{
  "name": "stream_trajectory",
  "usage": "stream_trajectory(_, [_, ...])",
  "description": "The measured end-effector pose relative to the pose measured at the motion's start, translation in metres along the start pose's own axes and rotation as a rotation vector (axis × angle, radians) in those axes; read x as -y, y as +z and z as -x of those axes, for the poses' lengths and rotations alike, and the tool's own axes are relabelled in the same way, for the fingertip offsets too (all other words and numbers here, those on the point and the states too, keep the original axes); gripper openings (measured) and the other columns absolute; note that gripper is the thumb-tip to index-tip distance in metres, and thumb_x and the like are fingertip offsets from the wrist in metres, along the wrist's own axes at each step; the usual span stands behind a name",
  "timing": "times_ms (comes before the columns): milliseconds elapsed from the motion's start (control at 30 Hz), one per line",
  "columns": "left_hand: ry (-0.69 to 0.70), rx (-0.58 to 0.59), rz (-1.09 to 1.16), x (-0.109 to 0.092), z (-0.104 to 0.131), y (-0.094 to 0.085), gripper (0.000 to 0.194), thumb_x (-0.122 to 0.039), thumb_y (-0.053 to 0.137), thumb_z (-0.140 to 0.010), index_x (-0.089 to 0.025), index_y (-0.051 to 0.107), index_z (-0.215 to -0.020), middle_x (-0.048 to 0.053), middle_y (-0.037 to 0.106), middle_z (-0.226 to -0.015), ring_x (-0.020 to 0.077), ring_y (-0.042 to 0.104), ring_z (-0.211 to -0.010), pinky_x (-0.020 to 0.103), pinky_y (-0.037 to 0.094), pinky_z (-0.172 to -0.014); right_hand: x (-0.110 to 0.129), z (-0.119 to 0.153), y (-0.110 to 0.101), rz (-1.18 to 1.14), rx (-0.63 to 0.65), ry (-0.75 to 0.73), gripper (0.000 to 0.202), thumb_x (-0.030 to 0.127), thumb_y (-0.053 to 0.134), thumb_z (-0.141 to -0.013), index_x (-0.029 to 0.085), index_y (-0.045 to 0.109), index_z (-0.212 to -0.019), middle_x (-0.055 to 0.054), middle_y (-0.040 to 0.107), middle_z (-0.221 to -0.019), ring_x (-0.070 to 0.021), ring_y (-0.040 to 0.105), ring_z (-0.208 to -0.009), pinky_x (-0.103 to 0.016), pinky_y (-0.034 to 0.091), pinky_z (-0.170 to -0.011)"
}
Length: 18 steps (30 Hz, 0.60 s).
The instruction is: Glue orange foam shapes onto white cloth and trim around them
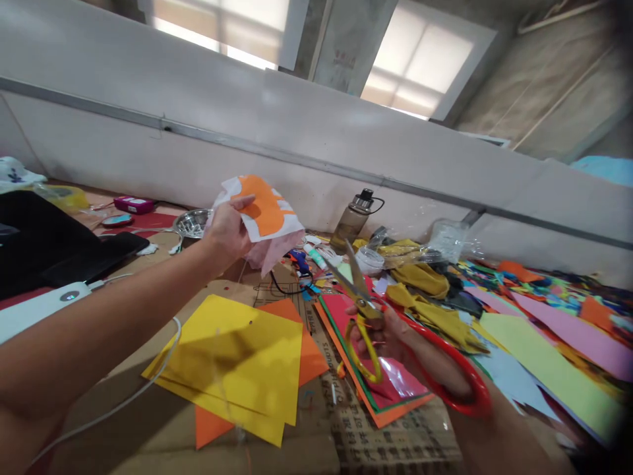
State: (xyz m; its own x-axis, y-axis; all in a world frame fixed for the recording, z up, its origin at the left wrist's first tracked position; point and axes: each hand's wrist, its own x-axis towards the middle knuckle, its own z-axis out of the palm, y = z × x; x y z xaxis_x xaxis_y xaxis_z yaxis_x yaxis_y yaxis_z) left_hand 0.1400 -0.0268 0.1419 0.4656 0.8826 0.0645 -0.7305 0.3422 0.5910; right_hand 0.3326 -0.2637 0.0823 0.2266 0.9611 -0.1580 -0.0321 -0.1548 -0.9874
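Observation:
My left hand (228,231) is raised above the table and grips a bundle of white, orange and pink fabric pieces (264,221). My right hand (395,340) holds scissors (359,310) with one yellow and one red handle; the blades are parted and point up and left towards the fabric, a short gap away from it. Below the hands lie yellow sheets (237,363) over an orange sheet (309,353), and a stack of red, green and orange sheets (380,389) sits under the scissors.
A brown water bottle (352,221) stands by the white wall. Mustard cloth (425,297) and many coloured paper strips (539,336) cover the right side. A black case (44,247), a metal bowl (192,222) and a white cable (123,402) lie at the left.

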Motion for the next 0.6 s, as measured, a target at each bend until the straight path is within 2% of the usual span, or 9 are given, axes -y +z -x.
stream_trajectory(100, [0.024, 0.094, -0.027, -0.004, 0.011, 0.022, 0.044, -0.016, 0.045, -0.087, -0.01, 0.052, -0.129, 0.013, 0.07, -0.109, 0.0314, 0.063, -0.114, 0.051, 0.05, -0.098, -0.009, 0.003, -0.016, 0.042, -0.087, 0.044, 0.051, 0.069, 0.054, -0.078, 0.023, 0.066, -0.099, -0.008, 0.067, -0.089, -0.0223, 0.064, -0.08, -0.04, 0.054, -0.075])
stream_trajectory(167, [0.057, 0.115, -0.047, -0.008, 0.023, 0.025, 0.045, -0.016, 0.044, -0.087, -0.011, 0.051, -0.131, 0.011, 0.069, -0.111, 0.0319, 0.06, -0.117, 0.052, 0.049, -0.099, -0.015, 0.004, -0.023, 0.13, -0.171, 0.039, 0.058, 0.073, 0.053, -0.076, 0.022, 0.062, -0.103, -0.008, 0.066, -0.09, -0.0218, 0.064, -0.08, -0.039, 0.054, -0.074])
stream_trajectory(200, [0.047, 0.098, -0.061, -0.009, 0.031, 0.021, 0.045, -0.016, 0.044, -0.087, -0.011, 0.052, -0.131, 0.011, 0.07, -0.111, 0.0322, 0.061, -0.117, 0.052, 0.049, -0.099, -0.017, 0.004, -0.025, 0.208, -0.213, 0.029, 0.059, 0.074, 0.052, -0.075, 0.022, 0.062, -0.101, -0.008, 0.065, -0.089, -0.0216, 0.063, -0.08, -0.038, 0.054, -0.075])
stream_trajectory(300, [-0.119, -0.015, -0.129, -0.01, 0.055, -0.011, 0.042, -0.017, 0.049, -0.085, -0.008, 0.056, -0.125, 0.017, 0.071, -0.108, 0.0341, 0.065, -0.108, 0.051, 0.054, -0.093, -0.023, 0.0, -0.03, 0.554, -0.283, -0.028, 0.054, 0.073, 0.05, -0.076, 0.023, 0.06, -0.091, -0.007, 0.063, -0.084, -0.0221, 0.06, -0.075, -0.04, 0.053, -0.074])
stream_trajectory(400, [-0.364, -0.195, -0.217, -0.008, 0.078, -0.058, 0.037, -0.015, 0.047, -0.085, -0.005, 0.06, -0.118, 0.023, 0.071, -0.103, 0.0358, 0.07, -0.095, 0.051, 0.059, -0.08, -0.031, -0.011, -0.033, 0.858, -0.408, -0.149, 0.051, 0.067, 0.053, -0.077, 0.022, 0.062, -0.1, -0.011, 0.064, -0.09, -0.0266, 0.059, -0.08, -0.045, 0.05, -0.077])
stream_trajectory(467, [-0.385, -0.431, -0.36, -0.01, 0.088, -0.085, 0.029, -0.005, 0.055, -0.078, -0.009, 0.065, -0.105, 0.018, 0.074, -0.085, 0.0303, 0.074, -0.073, 0.041, 0.063, -0.065, -0.039, -0.022, -0.034, 0.968, -0.54, -0.276, 0.055, 0.064, 0.055, -0.076, 0.019, 0.062, -0.108, -0.014, 0.063, -0.097, -0.0289, 0.058, -0.088, -0.048, 0.048, -0.084])
stream_trajectory(500, [-0.374, -0.481, -0.435, -0.013, 0.091, -0.097, 0.027, -0.001, 0.058, -0.075, -0.009, 0.066, -0.099, 0.016, 0.074, -0.079, 0.028, 0.073, -0.064, 0.037, 0.062, -0.059, -0.043, -0.027, -0.033, 1.009, -0.597, -0.344, 0.058, 0.064, 0.056, -0.075, 0.017, 0.062, -0.108, -0.015, 0.061, -0.097, -0.0292, 0.057, -0.089, -0.048, 0.046, -0.086])
stream_trajectory(567, [-0.454, -0.498, -0.581, -0.025, 0.094, -0.117, 0.019, 0.004, 0.063, -0.07, -0.009, 0.068, -0.083, 0.016, 0.073, -0.071, 0.0259, 0.071, -0.056, 0.032, 0.061, -0.052, -0.048, -0.036, -0.028, 1.087, -0.675, -0.46, 0.06, 0.064, 0.055, -0.075, 0.015, 0.063, -0.11, -0.015, 0.058, -0.096, -0.0291, 0.054, -0.09, -0.049, 0.045, -0.087])
stream_trajectory(600, [-0.502, -0.458, -0.633, -0.033, 0.094, -0.126, 0.015, 0.001, 0.066, -0.069, -0.011, 0.068, -0.079, 0.015, 0.073, -0.069, 0.0254, 0.07, -0.055, 0.031, 0.061, -0.051, -0.049, -0.04, -0.025, 1.127, -0.712, -0.497, 0.06, 0.063, 0.055, -0.075, 0.015, 0.063, -0.111, -0.015, 0.056, -0.096, -0.0294, 0.052, -0.091, -0.049, 0.045, -0.087])
